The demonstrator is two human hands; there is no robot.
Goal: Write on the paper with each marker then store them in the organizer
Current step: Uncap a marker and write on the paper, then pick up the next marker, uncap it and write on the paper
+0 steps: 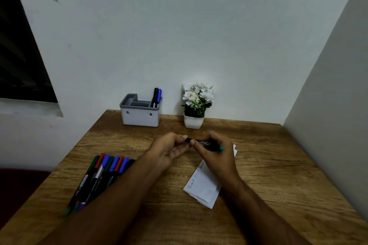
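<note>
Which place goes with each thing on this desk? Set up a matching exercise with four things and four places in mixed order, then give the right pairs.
Things:
1. organizer
2. potted plant
3. paper
4. loose markers

Places:
A. flat on the desk beneath the right hand
B. lying in a bunch at the left of the desk
C. at the back of the desk against the wall, two markers standing in it
D. at the back of the desk, to the right of the organizer

Pairs: 1-C, 2-D, 3-A, 4-B

organizer [140, 118] beside flower pot [193, 121], bare gap between
</note>
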